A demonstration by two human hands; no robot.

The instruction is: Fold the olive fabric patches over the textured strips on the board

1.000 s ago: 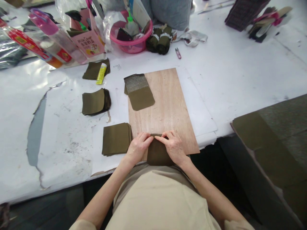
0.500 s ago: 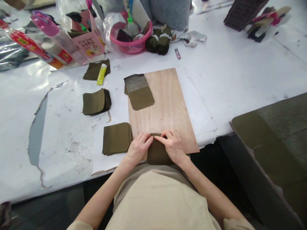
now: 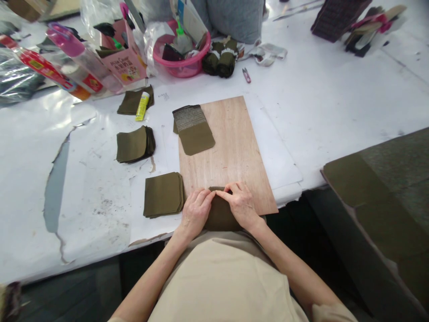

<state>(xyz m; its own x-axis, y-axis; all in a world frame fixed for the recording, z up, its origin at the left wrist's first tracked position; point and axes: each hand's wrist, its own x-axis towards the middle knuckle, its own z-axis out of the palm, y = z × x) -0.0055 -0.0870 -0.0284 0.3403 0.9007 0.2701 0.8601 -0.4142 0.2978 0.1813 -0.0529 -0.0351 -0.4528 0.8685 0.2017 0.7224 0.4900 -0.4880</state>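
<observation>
Nearest us, our left hand (image 3: 196, 210) and right hand (image 3: 241, 206) press down on an olive fabric piece (image 3: 219, 214) at the near edge of the wooden board (image 3: 231, 152). Fingertips of both hands meet along its far edge and pinch it there. Its long axis seems to run from us toward the far side, and its near end hangs over the desk (image 3: 335, 103) edge, partly hidden by our hands.

Just left lies a square stack of olive pieces (image 3: 163, 194). Farther up the board sits a folded piece with a grey band (image 3: 193, 129). At the far side, a pink basin (image 3: 182, 56) holds a bottle and cards that are hard to make out, with two olive rolls (image 3: 220, 61) beside it.
</observation>
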